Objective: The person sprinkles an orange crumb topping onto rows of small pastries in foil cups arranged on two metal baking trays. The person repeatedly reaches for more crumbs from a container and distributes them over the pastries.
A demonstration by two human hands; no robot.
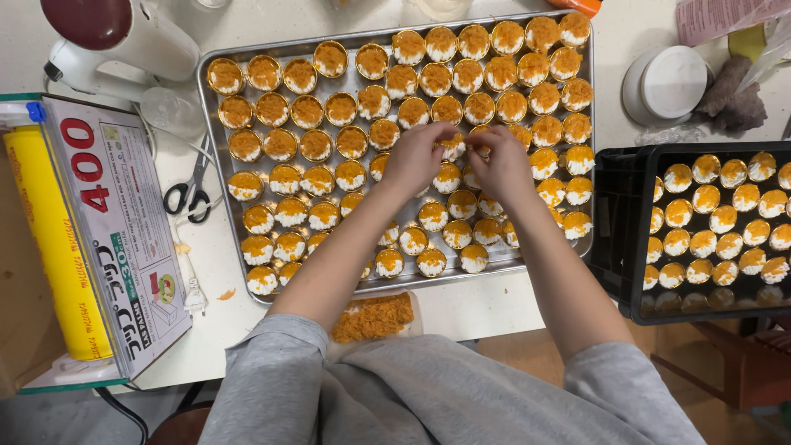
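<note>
Gold foil cups (350,142) of white filling with orange crumb topping: rows on metal tray (216,173). Scissors (191,194): left of tray. Left hand (416,156), right hand (500,161): mid-tray, fingertips pinched at one cup (452,146). Black crate (620,216): right of tray. Risk: forearms brushing near rows, likely scattering crumbs, tipping cups.

left hand (418,156) and right hand (500,161) close together, fingertips pinched

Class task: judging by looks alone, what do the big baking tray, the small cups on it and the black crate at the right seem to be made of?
Tray: probably metal, dull silver sheen, rolled rim.
Cups: likely gold foil, shiny rims.
Crate: apparently plastic, glossy black moulded walls.
</note>
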